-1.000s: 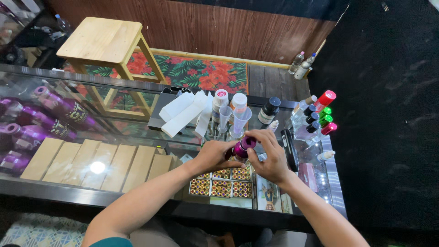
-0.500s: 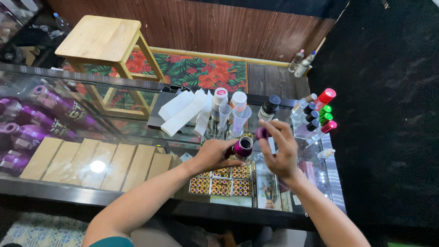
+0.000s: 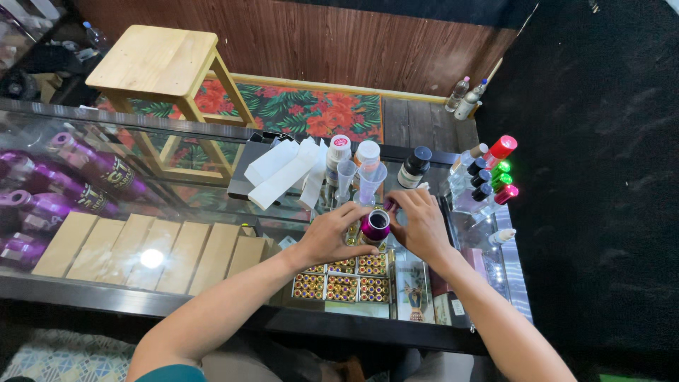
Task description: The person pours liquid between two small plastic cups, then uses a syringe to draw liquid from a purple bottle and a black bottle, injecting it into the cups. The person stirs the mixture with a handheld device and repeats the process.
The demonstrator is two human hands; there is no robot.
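Over a glass display counter (image 3: pixel 177 177), we see the left hand (image 3: pixel 329 237) curl its fingers around a shiny magenta bottle (image 3: pixel 374 226), open-topped and upright on the glass near the front edge. The right hand (image 3: pixel 422 225) sits just beside it, thumb and forefinger pinching a small magenta cap (image 3: pixel 388 204) close to the bottle's rim. Behind stand white-capped bottles (image 3: pixel 352 157), clear funnels (image 3: pixel 359 182) and folded white paper (image 3: pixel 283 170); small bright-capped bottles (image 3: pixel 495 173) cluster at right, and a wooden stool (image 3: pixel 159 64) stands beyond the counter
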